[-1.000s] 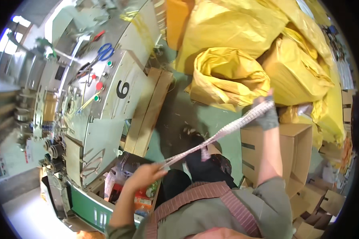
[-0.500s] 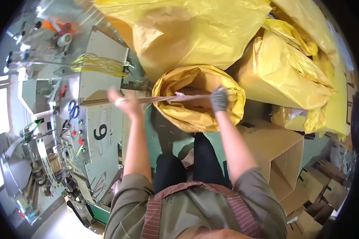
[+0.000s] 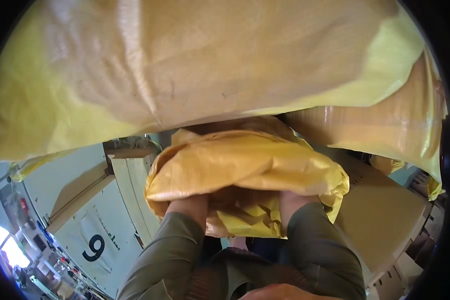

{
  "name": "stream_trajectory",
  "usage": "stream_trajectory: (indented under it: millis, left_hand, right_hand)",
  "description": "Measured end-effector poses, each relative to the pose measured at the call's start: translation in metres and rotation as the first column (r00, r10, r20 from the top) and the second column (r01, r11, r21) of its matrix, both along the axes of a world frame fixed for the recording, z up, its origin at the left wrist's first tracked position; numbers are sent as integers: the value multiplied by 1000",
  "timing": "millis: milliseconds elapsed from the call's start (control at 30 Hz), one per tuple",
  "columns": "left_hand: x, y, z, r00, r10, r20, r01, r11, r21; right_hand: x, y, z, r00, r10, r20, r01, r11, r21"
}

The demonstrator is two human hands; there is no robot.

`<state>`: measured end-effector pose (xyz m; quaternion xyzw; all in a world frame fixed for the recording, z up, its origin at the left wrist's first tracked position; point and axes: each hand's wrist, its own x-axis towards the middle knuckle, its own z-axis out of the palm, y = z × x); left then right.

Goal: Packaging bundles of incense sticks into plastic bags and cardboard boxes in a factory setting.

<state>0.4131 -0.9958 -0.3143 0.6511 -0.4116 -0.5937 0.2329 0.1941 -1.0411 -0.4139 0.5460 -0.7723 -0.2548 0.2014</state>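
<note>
Both my forearms reach into the mouth of an open yellow sack (image 3: 245, 160) in front of me. The sack is of crinkled plastic, with its rim folded and wrinkled around my arms. My left forearm (image 3: 191, 206) enters at the left of the opening and my right forearm (image 3: 294, 201) at the right. My two hands are hidden inside, so their fingers and anything they hold cannot be seen. The sack's contents are hidden too.
A large full yellow sack (image 3: 225, 65) looms close above, with another yellow sack (image 3: 385, 130) at the right. A cardboard box (image 3: 380, 205) stands right of the open sack. Pale machine cabinets (image 3: 100, 235) line the left.
My hands held a twisted brownish strip stretched over the sack, the right in a grey glove. They have gone down inside it, the strip is out of sight, and I have bent closer.
</note>
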Motion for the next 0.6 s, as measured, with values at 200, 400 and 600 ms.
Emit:
stream_trajectory:
  millis: [200,400,600]
  left_hand:
    - [11,-5,-22,953,167,-254,-127,978,166]
    - [29,-26,-47,817,330,-473,-197,930,310]
    - [34,-6,-25,598,545,-587,-176,804,567]
  right_hand:
    - [-10,-20,-1,921,12,-389,-165,918,-362]
    - [3,-77,93,709,-170,-684,-426,671,-607]
    - [18,-127,328,401,-379,-834,-714,440,-544]
